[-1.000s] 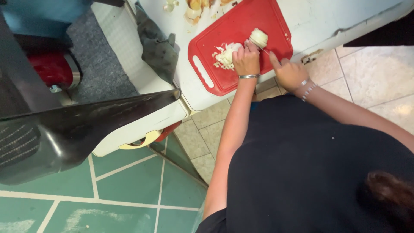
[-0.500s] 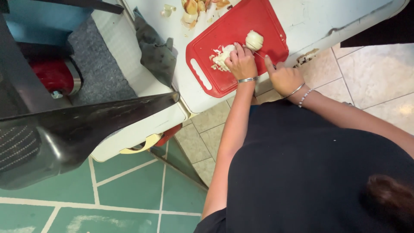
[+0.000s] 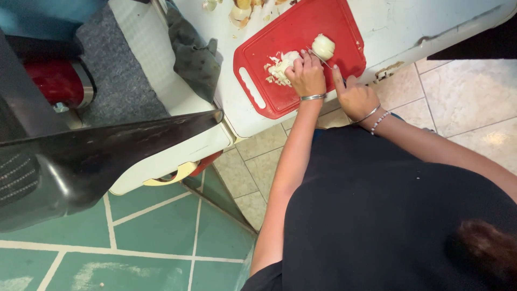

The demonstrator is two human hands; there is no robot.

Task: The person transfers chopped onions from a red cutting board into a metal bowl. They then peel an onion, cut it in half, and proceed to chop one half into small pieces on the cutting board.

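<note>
Red cutting board (image 3: 301, 48) on white worktop (image 3: 409, 27). Left hand (image 3: 306, 75) closed over chopped onion (image 3: 280, 66). Right hand (image 3: 355, 98) grips knife (image 3: 319, 58) touching onion half (image 3: 323, 46).

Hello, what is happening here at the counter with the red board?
A person in a black top is cutting a peeled onion on a red cutting board on a white counter. The left hand rests beside a pile of chopped pieces. The right hand holds a knife whose blade reaches the onion. Peels lie past the board, and a grey cloth hangs at the counter's edge.
</note>
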